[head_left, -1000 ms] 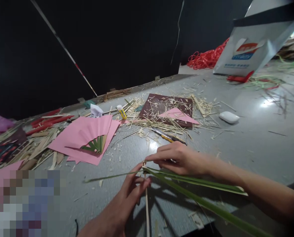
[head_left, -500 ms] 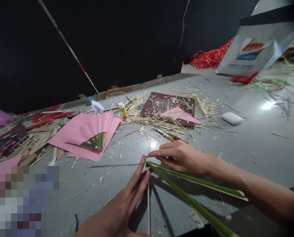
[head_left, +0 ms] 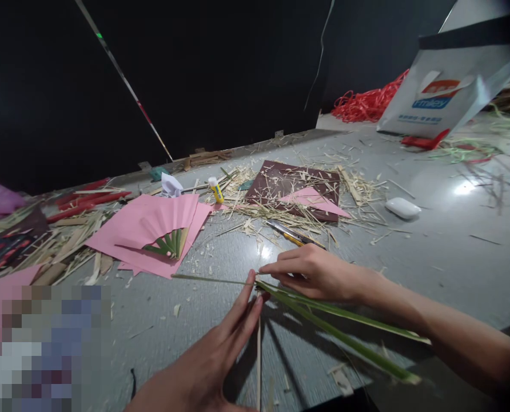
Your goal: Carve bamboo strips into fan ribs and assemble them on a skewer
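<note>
Several green bamboo strips meet at one end at my fingertips and fan out to the right, with a thin strip pointing left. My left hand holds the joined ends between its fingers from the near side. A thin pale stick runs from there toward the table's front. From the right, my right hand pinches at the same joint, its index fingertip on the top; the exact contact is too small to make out. Some strips pass beneath my right hand and forearm.
Beyond my hands lie a utility knife and a brown board covered in shavings. A pink paper fan, a glue stick and bamboo scraps are left. A white oval object and a bag stand right.
The nearest green strip has swung away from the table's front, so its free end now shows. The thin strip on the left has tilted slightly upward. Both hands stay almost in place.
</note>
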The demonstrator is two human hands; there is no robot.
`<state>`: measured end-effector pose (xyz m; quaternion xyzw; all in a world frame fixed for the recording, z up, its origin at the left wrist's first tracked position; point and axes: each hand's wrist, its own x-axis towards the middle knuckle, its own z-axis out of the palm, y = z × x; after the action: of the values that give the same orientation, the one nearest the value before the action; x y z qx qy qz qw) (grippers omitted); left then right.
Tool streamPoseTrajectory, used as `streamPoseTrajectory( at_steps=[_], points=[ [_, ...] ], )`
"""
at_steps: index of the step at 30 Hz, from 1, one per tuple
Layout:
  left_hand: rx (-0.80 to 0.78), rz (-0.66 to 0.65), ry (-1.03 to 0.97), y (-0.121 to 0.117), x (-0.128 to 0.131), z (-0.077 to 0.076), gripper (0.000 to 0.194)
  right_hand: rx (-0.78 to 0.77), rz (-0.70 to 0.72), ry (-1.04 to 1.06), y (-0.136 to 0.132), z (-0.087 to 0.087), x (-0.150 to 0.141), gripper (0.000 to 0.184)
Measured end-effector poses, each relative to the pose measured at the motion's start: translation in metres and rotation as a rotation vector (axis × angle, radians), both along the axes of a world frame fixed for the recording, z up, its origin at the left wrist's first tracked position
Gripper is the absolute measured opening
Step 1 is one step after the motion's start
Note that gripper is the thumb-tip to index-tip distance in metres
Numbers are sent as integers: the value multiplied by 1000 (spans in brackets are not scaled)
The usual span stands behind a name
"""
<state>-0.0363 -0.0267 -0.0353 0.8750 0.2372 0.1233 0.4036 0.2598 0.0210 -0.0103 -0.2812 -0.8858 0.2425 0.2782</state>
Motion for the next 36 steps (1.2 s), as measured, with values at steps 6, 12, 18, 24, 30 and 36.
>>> streamPoseTrajectory(
  at_steps=[6,12,18,24,30,36],
  points=[
    [65,2,131,-1,1,7,149,47,25,25,2,-5,0,30],
    [104,-16,129,-4,3,8,156,34,61,80,2,-8,-2,28],
    [127,-16,89,-8,0,4,150,37,93,38,0,-2,-4,28],
    [135,-44,59,-6,-1,4,146,4,18,24,-1,-3,-11,30],
    [135,-58,93,-5,2,5,152,52,20,21,-2,-9,-14,36],
    [127,-69,106,-5,4,3,157,11,105,4,-3,-1,-7,28]
  ],
)
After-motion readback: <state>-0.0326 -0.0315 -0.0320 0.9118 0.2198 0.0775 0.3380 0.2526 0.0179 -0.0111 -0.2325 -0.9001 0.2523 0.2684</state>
